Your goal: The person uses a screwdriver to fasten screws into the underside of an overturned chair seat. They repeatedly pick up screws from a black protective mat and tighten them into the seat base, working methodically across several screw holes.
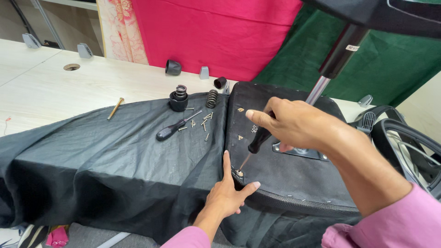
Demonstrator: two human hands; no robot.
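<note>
Right hand (294, 124) — fingers closed around the black handle of a screwdriver (258, 140), whose thin shaft slants down and to the left, tip set at a small pale spot on the underside of an upturned chair seat (275, 183). Left hand (227, 195) — laid flat on the near left edge of the seat, forefinger straight up along the edge, thumb spread to the right, fingers wide and holding nothing; the screwdriver tip lands just beside the forefinger. Seat: black fabric underside, lying on a dark grey cloth (101, 160) spread over a pale wooden desk (46, 92). Metal mounting plate (301, 152) fixed near the middle of the seat, partly hidden by the right hand, with a chrome column (318, 90) rising from it into a black sleeve at the top of the view. On the cloth left of the seat: a second black-handled screwdriver (177, 127), a scatter of small screws (204, 120), a black cup with a coil spring (178, 98) standing in it, and a loose dark spring (212, 98). On bare desk: a brass-coloured bolt (115, 108) to the far left, two black caps (173, 67) near the red cloth backdrop (216, 32). Both sleeves pink.
</note>
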